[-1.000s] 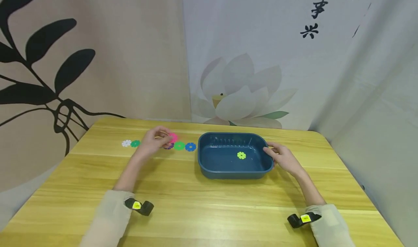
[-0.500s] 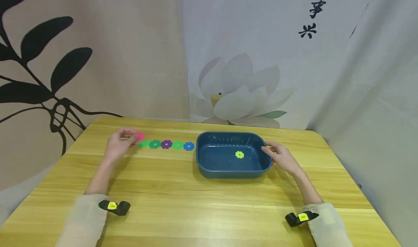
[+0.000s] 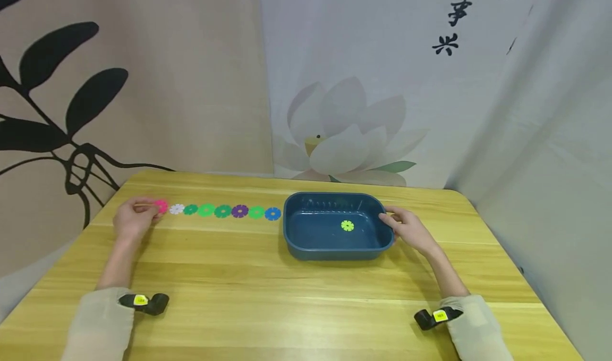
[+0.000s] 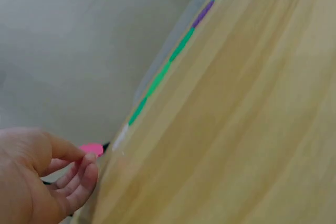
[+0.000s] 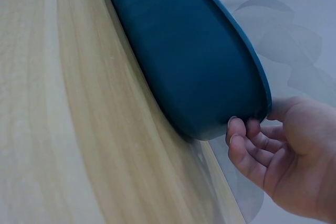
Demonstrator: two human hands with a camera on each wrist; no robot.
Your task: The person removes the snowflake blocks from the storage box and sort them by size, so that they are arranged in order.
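My left hand (image 3: 135, 217) pinches a pink snowflake disc (image 3: 161, 206) between thumb and fingertips at the left end of a row of similar discs. Whether the pink disc touches the table cannot be told. Beside it lies a white disc (image 3: 177, 209), followed rightward by several green ones, a purple disc (image 3: 240, 211) among them, and a blue disc (image 3: 273, 214) nearest the tub. A dark blue plastic tub (image 3: 334, 255) holds one yellow-green disc (image 3: 347, 225). With its thumb over the rim and fingers curled outside, my right hand (image 3: 411, 231) grips the tub's right end.
Everything stands on a wooden table (image 3: 268, 308), whose far edge runs behind the row and the tub. A printed curtain (image 3: 201, 85) hangs directly beyond that edge. Each sleeve carries a black wrist camera (image 3: 158, 303).
My left hand has carried the pink disc leftward over the row, from near the purple disc to past the white one. My right hand keeps its grip on the tub.
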